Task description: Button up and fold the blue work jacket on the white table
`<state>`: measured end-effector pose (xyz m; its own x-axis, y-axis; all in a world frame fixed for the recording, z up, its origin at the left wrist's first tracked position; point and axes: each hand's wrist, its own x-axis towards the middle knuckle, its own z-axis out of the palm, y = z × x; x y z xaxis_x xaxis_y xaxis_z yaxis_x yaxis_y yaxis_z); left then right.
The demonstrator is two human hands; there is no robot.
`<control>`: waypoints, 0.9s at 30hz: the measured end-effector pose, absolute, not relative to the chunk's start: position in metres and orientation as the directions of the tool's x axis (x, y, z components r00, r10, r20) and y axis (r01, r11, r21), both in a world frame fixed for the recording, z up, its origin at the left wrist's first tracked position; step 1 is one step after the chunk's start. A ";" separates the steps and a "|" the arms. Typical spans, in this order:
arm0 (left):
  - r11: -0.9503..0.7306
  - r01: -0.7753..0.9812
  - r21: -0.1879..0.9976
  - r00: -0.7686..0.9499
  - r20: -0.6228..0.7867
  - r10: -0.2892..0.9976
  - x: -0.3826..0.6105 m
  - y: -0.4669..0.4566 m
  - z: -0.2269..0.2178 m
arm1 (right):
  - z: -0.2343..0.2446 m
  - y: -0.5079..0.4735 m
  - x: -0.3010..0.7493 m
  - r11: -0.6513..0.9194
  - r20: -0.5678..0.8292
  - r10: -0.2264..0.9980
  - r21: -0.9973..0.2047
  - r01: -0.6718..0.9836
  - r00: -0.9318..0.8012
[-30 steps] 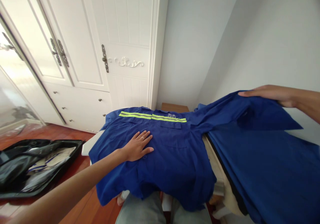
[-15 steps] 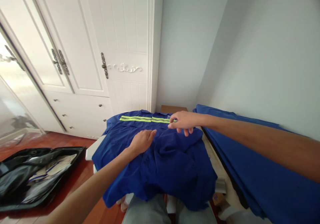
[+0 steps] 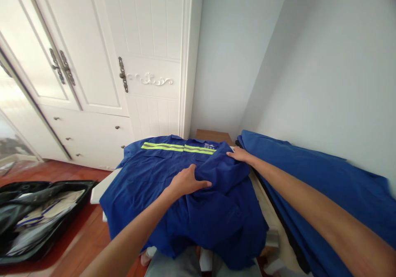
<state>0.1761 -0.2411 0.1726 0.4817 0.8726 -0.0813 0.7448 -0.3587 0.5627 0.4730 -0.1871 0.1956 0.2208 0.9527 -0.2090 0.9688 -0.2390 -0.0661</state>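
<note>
A blue work jacket [image 3: 148,172] with a yellow-green reflective stripe and white chest lettering lies spread before me, its right part bunched in folds. My left hand [image 3: 187,181] rests on the middle of the jacket, thumb stretched out apart from the fingers. At the upper right edge of the jacket, near the lettering, my right hand [image 3: 240,154] has its fingers closed on the cloth. Its fingertips are partly hidden. The jacket's lower edge hangs over my knees.
A black open suitcase [image 3: 77,211] with clothes lies on the red wood floor at the left. White wardrobe doors [image 3: 102,42] stand behind. More blue cloth [image 3: 297,178] is piled along the right wall. A brown box [image 3: 213,135] sits beyond the jacket.
My right hand has come down from above the jacket to its right edge. My left hand has moved slightly right and down, its thumb spreading. The folds on the right have shifted.
</note>
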 end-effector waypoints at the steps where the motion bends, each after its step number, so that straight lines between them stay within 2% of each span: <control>1: -0.334 0.755 0.565 0.460 -0.093 0.883 0.171 -0.248 0.176 | 0.189 -0.181 0.475 -0.262 -0.207 0.948 -0.071 0.963 0.242; 5: -0.140 0.776 0.615 0.262 -0.112 0.959 0.153 -0.287 0.172 | 0.174 -0.161 0.485 -0.339 -0.189 0.928 -0.075 0.938 0.320; 9: 0.061 0.607 0.792 0.144 -0.185 0.972 0.156 -0.339 0.139 | 0.169 -0.156 0.497 -0.387 -0.146 0.917 -0.090 0.918 0.372; 11: 0.143 0.558 0.818 0.096 -0.235 0.967 0.169 -0.364 0.120 | 0.168 -0.155 0.501 -0.403 -0.136 0.911 -0.103 0.909 0.389; 16: 0.141 0.409 0.902 0.067 -0.184 0.981 0.198 -0.394 0.084 | 0.169 -0.154 0.503 -0.428 -0.171 0.901 -0.185 0.885 0.400; 19: 0.100 0.210 0.973 0.071 -0.117 0.991 0.192 -0.390 0.074 | 0.178 -0.159 0.504 -0.443 -0.286 0.884 -0.267 0.856 0.369; 22: 0.079 0.076 0.994 -0.081 -0.072 0.994 0.178 -0.388 0.071 | 0.191 -0.170 0.508 -0.476 -0.477 0.830 -0.333 0.814 0.291; 25: 0.145 -0.051 0.988 -0.171 -0.152 0.973 0.174 -0.397 0.067 | 0.201 -0.181 0.510 -0.542 -0.611 0.746 -0.326 0.775 0.265; 27: 0.192 -0.154 0.969 -0.161 -0.216 0.963 0.181 -0.404 0.062 | 0.205 -0.186 0.508 -0.573 -0.639 0.718 -0.318 0.755 0.276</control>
